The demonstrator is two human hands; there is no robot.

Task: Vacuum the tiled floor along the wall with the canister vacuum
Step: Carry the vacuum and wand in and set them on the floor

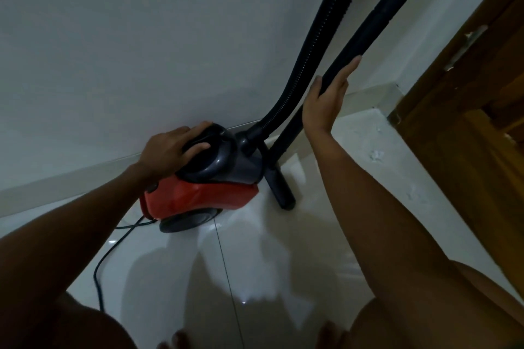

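Observation:
A red and dark grey canister vacuum (204, 193) stands on the glossy white tiled floor (255, 263) close to the white wall (141, 51). My left hand (170, 150) rests on top of the canister, fingers curled around its black handle. A ribbed black hose (317, 45) rises from the canister's front out of the top of the frame. Beside it a straight black wand (377, 28) slants down to a floor nozzle (280, 190) just right of the canister. My right hand (326, 102) lies against the wand with the fingers stretched out and the thumb on the other side.
A black power cord (102, 261) runs from the canister's rear across the floor toward me. A pale skirting (71, 178) lines the wall. At the right stand a white wall corner (397, 164) and a brown wooden door frame (467, 93). My knees and toes show at the bottom.

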